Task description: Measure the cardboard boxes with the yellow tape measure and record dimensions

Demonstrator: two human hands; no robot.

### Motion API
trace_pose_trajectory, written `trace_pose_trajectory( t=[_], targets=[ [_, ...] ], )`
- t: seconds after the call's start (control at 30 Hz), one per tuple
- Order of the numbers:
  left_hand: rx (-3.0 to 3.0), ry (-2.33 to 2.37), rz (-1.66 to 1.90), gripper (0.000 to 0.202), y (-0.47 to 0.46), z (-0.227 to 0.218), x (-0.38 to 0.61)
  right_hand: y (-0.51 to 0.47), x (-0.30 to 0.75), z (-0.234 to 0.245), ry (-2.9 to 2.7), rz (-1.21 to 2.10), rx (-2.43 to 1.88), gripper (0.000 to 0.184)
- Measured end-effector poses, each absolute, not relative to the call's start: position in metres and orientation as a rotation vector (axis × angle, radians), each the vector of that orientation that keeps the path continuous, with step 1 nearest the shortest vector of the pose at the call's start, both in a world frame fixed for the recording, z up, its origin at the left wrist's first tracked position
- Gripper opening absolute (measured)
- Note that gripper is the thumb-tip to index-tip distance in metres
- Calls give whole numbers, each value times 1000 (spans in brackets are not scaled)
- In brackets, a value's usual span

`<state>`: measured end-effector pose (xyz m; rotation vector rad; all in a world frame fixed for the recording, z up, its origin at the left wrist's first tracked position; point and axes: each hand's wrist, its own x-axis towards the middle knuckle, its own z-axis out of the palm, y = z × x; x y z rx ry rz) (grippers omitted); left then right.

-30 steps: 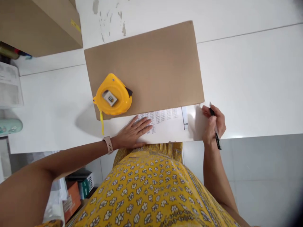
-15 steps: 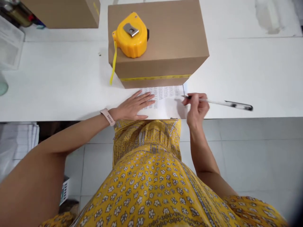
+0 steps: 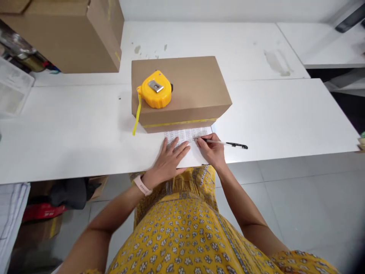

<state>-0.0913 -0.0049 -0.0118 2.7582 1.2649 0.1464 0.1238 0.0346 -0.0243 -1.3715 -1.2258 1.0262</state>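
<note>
A sheet of paper [image 3: 195,155] with columns of small writing lies at the front edge of the white table, its far part under or behind a cardboard box. My left hand [image 3: 171,158] rests flat on the paper's left side, fingers spread. In my right hand [image 3: 212,150] is a pen [image 3: 225,143] with a clear barrel and black cap end. Its tip is at the paper, by the written columns. Just beyond both hands stands the closed cardboard box [image 3: 188,85], a strip of yellow tape along its near side. On its top left sits a yellow tape measure [image 3: 156,90], strap hanging over the edge.
A larger cardboard box [image 3: 80,42] stands at the back left, beside a clear plastic container [image 3: 13,87]. The white table [image 3: 279,121] ends just in front of me. Under its left side are a red item [image 3: 42,211] and checked cloth or paper [image 3: 13,217].
My right hand has moved left with the pen, bringing the tip onto the paper by the writing. My left hand still lies on the sheet. The view has tilted up, showing more table.
</note>
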Motion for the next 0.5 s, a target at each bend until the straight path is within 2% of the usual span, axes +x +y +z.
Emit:
trace_pose_trajectory(
  t=[0.17,0.5],
  targets=[
    [2773,1380,165,66,-17,-13,-68,36,122,-23,-1311,898,-1442,30],
    [2763,1358,230,69,-17,-10,-69,38,119,-19,-1509,850,-1473,26]
  ],
)
